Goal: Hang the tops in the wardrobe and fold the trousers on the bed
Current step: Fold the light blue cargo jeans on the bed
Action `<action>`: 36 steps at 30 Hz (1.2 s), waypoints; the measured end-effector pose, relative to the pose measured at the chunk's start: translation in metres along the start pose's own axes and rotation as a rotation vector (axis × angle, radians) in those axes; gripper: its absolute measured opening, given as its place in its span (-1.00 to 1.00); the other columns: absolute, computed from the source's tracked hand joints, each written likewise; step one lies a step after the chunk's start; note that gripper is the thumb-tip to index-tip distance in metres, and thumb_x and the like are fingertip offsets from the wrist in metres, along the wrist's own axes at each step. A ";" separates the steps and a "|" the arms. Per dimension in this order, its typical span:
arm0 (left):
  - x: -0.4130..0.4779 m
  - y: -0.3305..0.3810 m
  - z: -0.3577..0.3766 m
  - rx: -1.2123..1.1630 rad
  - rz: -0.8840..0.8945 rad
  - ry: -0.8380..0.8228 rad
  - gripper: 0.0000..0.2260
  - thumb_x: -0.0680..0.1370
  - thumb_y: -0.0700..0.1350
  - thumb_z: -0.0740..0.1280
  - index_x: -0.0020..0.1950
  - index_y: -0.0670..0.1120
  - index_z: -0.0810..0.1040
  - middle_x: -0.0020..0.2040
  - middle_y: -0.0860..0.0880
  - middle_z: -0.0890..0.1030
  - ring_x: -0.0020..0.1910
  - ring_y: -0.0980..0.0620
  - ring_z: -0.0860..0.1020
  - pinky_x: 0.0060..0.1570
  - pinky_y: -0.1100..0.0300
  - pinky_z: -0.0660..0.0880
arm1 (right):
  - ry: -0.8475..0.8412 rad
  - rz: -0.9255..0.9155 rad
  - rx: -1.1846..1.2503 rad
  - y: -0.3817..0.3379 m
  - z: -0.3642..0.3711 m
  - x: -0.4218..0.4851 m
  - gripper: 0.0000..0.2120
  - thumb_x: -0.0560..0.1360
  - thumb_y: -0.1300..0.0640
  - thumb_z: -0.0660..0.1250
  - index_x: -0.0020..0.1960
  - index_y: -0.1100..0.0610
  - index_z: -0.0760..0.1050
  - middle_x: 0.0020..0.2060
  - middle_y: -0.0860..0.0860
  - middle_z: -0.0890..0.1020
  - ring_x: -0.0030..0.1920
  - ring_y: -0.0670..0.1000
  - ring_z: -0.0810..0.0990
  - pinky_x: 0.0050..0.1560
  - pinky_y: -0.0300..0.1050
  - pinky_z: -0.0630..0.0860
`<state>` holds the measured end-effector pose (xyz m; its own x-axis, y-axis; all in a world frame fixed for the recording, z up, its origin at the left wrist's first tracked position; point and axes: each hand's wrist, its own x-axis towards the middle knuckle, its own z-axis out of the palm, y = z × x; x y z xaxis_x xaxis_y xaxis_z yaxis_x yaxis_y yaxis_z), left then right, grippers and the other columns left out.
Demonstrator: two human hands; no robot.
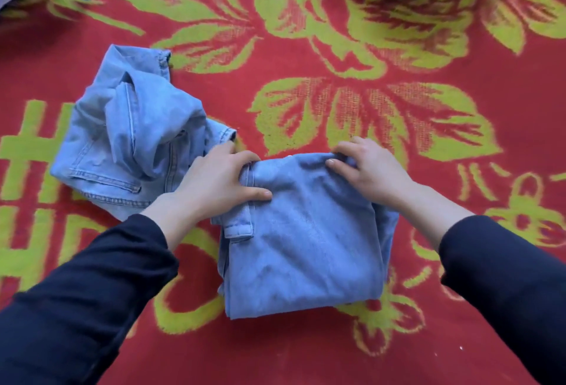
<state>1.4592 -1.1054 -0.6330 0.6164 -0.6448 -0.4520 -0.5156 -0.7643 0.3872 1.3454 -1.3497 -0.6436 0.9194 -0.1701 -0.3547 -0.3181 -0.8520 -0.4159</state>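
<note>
Two pairs of jeans lie on the red bedspread (306, 354). My left hand (220, 182) and right hand (367, 170) each grip the folded pair (303, 247) at its far edge. The crumpled pair (131, 139) lies just left of it.

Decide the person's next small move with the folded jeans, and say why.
Probably bring the far edge over toward the near edge for another fold: left hand and right hand both grip that edge of the folded jeans, which lie flat on the blanket.
</note>
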 end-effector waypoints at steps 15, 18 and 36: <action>0.043 0.004 0.016 -0.058 -0.140 -0.344 -0.11 0.33 0.55 0.11 0.49 0.03 0.26 0.37 -0.08 0.38 0.35 -0.09 0.35 0.28 0.02 0.33 | -0.460 0.270 0.233 -0.007 0.001 0.033 -0.69 0.31 -0.02 0.49 0.00 0.08 0.60 -0.09 0.03 0.68 -0.02 0.08 0.63 -0.01 0.02 0.56; 0.036 0.007 0.010 -0.193 -0.168 -0.423 -0.24 0.29 0.48 0.31 0.37 0.10 0.38 0.28 0.06 0.49 0.26 -0.02 0.45 0.20 0.05 0.40 | -0.495 0.321 0.330 -0.016 -0.001 0.023 -0.66 0.20 0.04 0.47 -0.07 0.15 0.61 -0.13 0.08 0.70 -0.07 0.12 0.67 -0.12 0.00 0.58; -0.205 0.046 0.061 -0.023 0.232 0.204 -0.69 0.34 -0.10 0.34 0.07 -0.04 0.50 -0.02 0.00 0.63 0.03 -0.08 0.56 -0.10 0.10 0.40 | 0.138 -0.334 -0.239 -0.094 0.023 -0.213 -0.65 0.37 -0.15 0.22 -0.10 0.13 0.51 -0.27 -0.01 0.59 -0.22 0.11 0.56 -0.20 -0.07 0.39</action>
<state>1.2728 -1.0088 -0.5720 0.5919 -0.7857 -0.1798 -0.6442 -0.5952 0.4804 1.1742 -1.2219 -0.5486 0.9903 0.0832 -0.1117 0.0493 -0.9594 -0.2776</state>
